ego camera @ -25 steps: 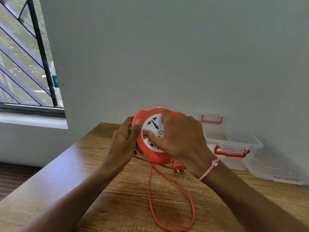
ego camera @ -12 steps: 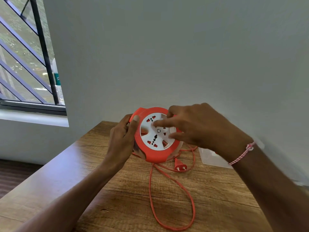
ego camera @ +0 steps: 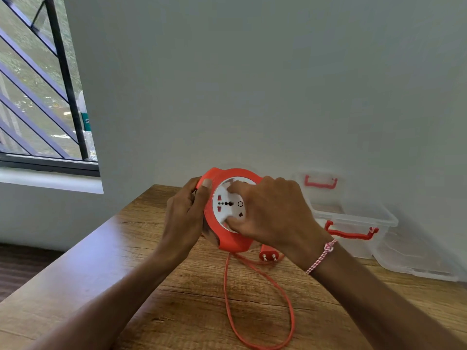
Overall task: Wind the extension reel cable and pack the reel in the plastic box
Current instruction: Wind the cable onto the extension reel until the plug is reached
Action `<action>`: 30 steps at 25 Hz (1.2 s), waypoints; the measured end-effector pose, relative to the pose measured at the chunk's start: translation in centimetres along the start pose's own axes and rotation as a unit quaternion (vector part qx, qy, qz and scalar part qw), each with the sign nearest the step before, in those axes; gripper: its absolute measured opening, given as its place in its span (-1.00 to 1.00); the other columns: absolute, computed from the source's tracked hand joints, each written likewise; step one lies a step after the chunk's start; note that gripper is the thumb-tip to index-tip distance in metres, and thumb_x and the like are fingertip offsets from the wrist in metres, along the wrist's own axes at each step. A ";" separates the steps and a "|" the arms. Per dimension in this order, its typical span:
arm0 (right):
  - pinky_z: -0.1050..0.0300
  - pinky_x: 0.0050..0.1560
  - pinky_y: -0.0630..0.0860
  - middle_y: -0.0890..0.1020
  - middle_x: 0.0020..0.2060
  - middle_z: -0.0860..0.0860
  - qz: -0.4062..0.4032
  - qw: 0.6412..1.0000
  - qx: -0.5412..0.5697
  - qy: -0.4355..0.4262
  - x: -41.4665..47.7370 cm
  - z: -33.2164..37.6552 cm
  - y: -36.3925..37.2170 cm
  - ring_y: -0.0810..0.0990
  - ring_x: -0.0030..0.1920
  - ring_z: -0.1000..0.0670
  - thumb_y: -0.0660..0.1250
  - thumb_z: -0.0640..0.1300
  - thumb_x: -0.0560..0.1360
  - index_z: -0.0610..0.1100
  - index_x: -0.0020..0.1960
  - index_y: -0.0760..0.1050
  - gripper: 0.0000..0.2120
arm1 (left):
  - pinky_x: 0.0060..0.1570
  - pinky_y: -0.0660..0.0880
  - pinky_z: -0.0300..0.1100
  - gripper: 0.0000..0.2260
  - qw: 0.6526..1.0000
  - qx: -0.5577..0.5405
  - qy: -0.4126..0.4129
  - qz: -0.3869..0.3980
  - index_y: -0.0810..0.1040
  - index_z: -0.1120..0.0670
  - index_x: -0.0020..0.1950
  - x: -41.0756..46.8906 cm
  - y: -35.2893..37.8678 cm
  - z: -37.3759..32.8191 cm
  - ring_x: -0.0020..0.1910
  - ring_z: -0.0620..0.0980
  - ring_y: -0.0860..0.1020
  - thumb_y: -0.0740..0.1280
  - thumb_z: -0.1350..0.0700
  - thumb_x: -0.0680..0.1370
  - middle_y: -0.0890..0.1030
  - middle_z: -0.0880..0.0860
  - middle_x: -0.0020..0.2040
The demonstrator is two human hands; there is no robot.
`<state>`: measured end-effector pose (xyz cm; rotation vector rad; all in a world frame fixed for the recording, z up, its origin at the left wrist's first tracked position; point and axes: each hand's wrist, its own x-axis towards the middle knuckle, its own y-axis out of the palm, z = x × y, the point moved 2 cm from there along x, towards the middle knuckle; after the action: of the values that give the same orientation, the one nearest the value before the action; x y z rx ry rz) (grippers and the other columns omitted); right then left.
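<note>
I hold the round orange extension reel [ego camera: 233, 245] upright above the wooden table [ego camera: 189, 311]. My left hand [ego camera: 185, 218] grips its left rim, thumb on the front edge. My right hand [ego camera: 274, 214] covers the right side of the white socket face [ego camera: 226, 204], fingers curled into its recesses. An orange cable [ego camera: 285, 299] hangs from the reel's underside and loops on the table toward me. Its orange plug [ego camera: 269, 255] lies on the table just under my right wrist. The clear plastic box [ego camera: 353, 219] with red handles stands at the right against the wall.
A clear lid [ego camera: 414, 263] lies flat beside the box at the far right. A wall rises right behind the table. A barred window [ego camera: 43, 92] is at the left, with the table's left edge dropping to a dark floor.
My right hand has swung back from the reel's upper right across the white face, which has turned. The cable loop on the table is slightly shorter.
</note>
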<state>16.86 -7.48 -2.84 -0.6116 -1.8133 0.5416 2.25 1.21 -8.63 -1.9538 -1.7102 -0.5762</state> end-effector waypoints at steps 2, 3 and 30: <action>0.11 -0.24 0.59 0.70 -0.09 -0.01 0.049 0.985 0.106 0.126 -0.2 0.5 0.6 0.67 -0.16 -0.07 0.34 0.45 0.35 -0.02 0.23 0.53 -0.33 | -0.26 0.66 -0.17 -0.67 1.000 0.008 0.010 0.002 0.60 0.00 0.23 -0.1 0.1 -0.1 -0.19 -0.06 0.73 0.17 -0.13 0.64 0.74 -0.02 -0.11; 0.07 -0.19 0.64 0.70 -0.03 0.01 0.058 0.969 0.163 0.175 -0.3 0.5 0.9 0.67 -0.11 -0.05 0.35 0.46 0.36 -0.04 0.22 0.51 -0.33 | -0.25 0.68 -0.16 -0.69 1.000 0.008 0.010 0.003 0.59 -0.03 0.23 -0.2 0.1 -0.1 -0.17 -0.06 0.74 0.17 -0.12 0.64 0.74 -0.05 -0.09; 0.10 -0.22 0.58 0.68 -0.12 0.02 0.032 0.981 0.135 0.134 -0.1 0.1 0.4 0.65 -0.16 -0.05 0.35 0.46 0.34 0.01 0.20 0.51 -0.35 | -0.21 0.64 -0.24 -0.59 0.999 -0.038 -0.005 -0.017 0.60 0.06 0.28 -0.5 0.4 -0.1 -0.11 -0.08 0.72 0.17 -0.15 0.62 0.73 0.00 -0.06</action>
<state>16.84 -7.26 -3.25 -0.5291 -1.4407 0.7000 2.62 0.69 -8.94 -1.9854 -1.7549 -0.6554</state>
